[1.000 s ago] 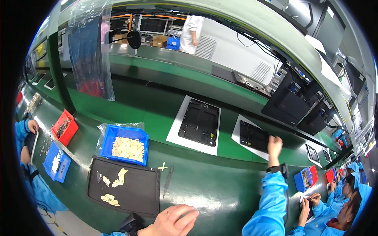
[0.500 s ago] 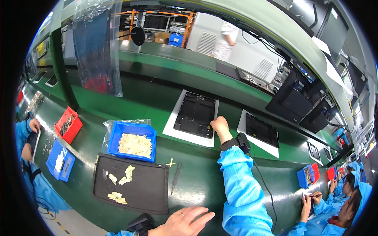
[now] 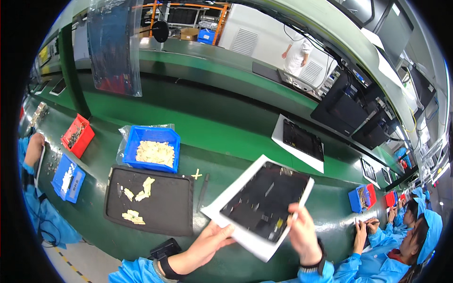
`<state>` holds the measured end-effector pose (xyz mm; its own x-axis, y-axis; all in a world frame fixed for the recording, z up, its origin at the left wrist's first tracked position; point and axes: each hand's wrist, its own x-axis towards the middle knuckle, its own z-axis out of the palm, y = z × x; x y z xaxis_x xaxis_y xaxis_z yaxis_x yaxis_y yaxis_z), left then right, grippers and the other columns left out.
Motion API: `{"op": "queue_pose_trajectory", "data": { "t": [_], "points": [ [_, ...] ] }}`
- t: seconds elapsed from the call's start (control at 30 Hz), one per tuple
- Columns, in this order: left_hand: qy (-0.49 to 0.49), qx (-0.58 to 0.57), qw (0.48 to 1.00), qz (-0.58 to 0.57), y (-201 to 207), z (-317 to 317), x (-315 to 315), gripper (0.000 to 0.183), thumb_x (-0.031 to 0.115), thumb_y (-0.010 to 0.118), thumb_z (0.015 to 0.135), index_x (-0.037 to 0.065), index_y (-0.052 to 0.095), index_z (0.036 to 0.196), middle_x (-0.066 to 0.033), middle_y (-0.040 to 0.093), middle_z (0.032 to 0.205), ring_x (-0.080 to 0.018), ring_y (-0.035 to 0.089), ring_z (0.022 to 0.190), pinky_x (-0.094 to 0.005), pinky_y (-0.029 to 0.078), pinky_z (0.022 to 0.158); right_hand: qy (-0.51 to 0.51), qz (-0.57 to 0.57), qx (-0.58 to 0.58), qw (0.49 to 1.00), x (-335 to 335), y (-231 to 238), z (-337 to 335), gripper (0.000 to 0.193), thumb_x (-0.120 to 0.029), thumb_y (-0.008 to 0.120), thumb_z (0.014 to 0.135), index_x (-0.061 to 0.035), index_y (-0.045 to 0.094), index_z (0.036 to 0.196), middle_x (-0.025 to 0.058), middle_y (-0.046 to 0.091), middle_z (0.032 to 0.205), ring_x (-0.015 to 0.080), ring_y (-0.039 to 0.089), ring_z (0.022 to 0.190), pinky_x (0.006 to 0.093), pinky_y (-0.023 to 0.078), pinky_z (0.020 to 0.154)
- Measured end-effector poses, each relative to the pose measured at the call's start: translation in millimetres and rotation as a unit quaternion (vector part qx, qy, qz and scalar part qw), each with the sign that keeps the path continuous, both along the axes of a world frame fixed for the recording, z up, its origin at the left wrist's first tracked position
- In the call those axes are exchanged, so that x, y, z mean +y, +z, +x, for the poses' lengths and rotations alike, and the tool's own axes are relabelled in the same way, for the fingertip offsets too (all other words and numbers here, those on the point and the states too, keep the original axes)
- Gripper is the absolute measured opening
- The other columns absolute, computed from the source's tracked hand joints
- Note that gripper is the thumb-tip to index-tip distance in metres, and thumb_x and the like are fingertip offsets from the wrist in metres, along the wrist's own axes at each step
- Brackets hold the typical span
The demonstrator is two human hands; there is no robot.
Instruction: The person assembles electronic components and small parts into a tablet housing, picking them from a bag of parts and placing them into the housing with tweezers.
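A black tablet back shell [image 3: 264,198] lies on a white sheet [image 3: 217,202], both held tilted above the bench in front of me. My left hand [image 3: 207,245] grips the near left corner of the sheet, thumb on top and the other fingers partly beneath. At the near right edge, my right hand [image 3: 303,232] pinches the shell and sheet. Left of them lies a black tray [image 3: 163,212] with several pale yellow strips [image 3: 133,217] on it. Between tray and shell are a dark tweezer-like tool [image 3: 203,191] and a small yellow cross of strips [image 3: 197,174].
A blue bin [image 3: 175,150] of pale yellow pieces stands behind the tray. Further left are a red bin [image 3: 85,141] and a smaller blue bin [image 3: 78,186]. Another shell [image 3: 302,139] rests on the far right ledge. Co-workers in blue sit at both sides.
The shell and sheet have come from the far ledge toward me, carried by my right hand. My left hand, earlier spread and holding nothing, now grips the sheet's corner.
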<state>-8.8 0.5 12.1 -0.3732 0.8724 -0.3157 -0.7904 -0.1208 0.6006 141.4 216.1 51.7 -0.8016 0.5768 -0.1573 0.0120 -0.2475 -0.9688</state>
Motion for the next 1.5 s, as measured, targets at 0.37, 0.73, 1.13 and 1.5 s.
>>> {"op": "queue_pose_trajectory", "data": {
  "t": [0.37, 0.73, 1.13, 1.5],
  "points": [
    [-0.052, 0.385, 0.912, -0.134, -17, 6, -40, 0.069, 0.004, 0.060, 0.085, 0.001, 0.021, 0.142, -0.0159, 0.054, 0.123, -0.0216, 0.057, 0.109, -0.0330, 0.045, 0.092, 0.271, 0.288, -0.124, 0.910, -70, 24, 50, 0.015, -0.015, 0.067, 0.088, -0.0029, 0.066, 0.097, 0.0072, 0.069, 0.092, 0.0166, 0.067, 0.079, 0.0291, 0.053, 0.070],
    [0.061, 0.808, 0.540, -0.229, 31, 28, -87, 0.033, 0.015, 0.072, 0.073, 0.009, 0.063, 0.105, -0.0079, 0.057, 0.104, -0.0246, 0.059, 0.078, -0.0334, 0.049, 0.070, 0.241, 0.669, -0.046, 0.701, -74, -24, -77, 0.015, -0.016, 0.070, 0.075, -0.0059, 0.060, 0.080, 0.0091, 0.055, 0.091, 0.0284, 0.054, 0.087, 0.0377, 0.046, 0.074],
    [0.139, 0.794, 0.350, -0.478, 1, -110, -112, 0.021, 0.016, 0.071, 0.075, 0.004, 0.066, 0.092, -0.0096, 0.061, 0.090, -0.0279, 0.059, 0.085, -0.0374, 0.047, 0.079, 0.316, 0.615, -0.016, 0.722, -85, -15, -85, 0.021, -0.027, 0.072, 0.079, -0.0075, 0.065, 0.078, 0.0048, 0.059, 0.080, 0.0246, 0.058, 0.081, 0.0359, 0.049, 0.069],
    [0.162, 0.835, 0.371, -0.372, -10, -117, -121, 0.010, 0.009, 0.070, 0.074, 0.004, 0.068, 0.082, -0.0047, 0.062, 0.083, -0.0240, 0.059, 0.079, -0.0355, 0.048, 0.073, 0.249, 0.573, -0.005, 0.781, -73, -9, -77, 0.019, -0.023, 0.072, 0.079, -0.0068, 0.063, 0.073, 0.0058, 0.060, 0.073, 0.0256, 0.062, 0.069, 0.0357, 0.050, 0.060]
  ]
}}
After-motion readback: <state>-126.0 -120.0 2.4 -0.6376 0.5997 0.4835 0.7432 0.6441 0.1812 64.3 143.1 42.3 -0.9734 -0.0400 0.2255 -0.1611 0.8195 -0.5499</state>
